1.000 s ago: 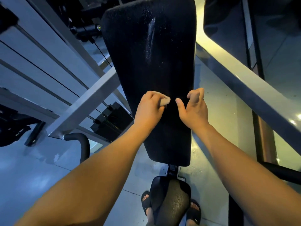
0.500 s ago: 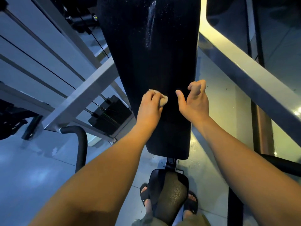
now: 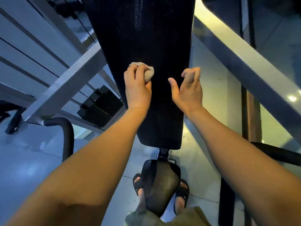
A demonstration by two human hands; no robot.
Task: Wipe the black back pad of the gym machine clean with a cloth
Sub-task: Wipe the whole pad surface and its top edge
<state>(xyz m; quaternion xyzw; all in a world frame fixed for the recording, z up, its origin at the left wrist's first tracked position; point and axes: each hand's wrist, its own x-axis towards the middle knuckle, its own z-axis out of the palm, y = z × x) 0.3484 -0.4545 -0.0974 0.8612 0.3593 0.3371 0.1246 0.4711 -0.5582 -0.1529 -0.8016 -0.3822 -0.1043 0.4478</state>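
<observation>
The black back pad (image 3: 146,38) runs from the top of the view down the middle, with a pale streak near its top. My left hand (image 3: 137,90) grips a bunched beige cloth (image 3: 149,73) and holds it against the pad's left half. Beside it, at the pad's right edge, my right hand (image 3: 187,90) has its thumb out over the pad face. Its fingers are loosely curled and hold nothing that I can see.
Below the pad is the black seat (image 3: 161,181), with my sandalled feet on either side of it. Grey frame bars (image 3: 65,82), cables and a black weight stack (image 3: 101,106) stand left. A black handle (image 3: 65,131) curves at lower left, and a grey beam (image 3: 244,59) slants on the right.
My left hand has slid the cloth up the pad and more of the cloth shows above the fingers. My right hand has moved up a little along the pad's edge.
</observation>
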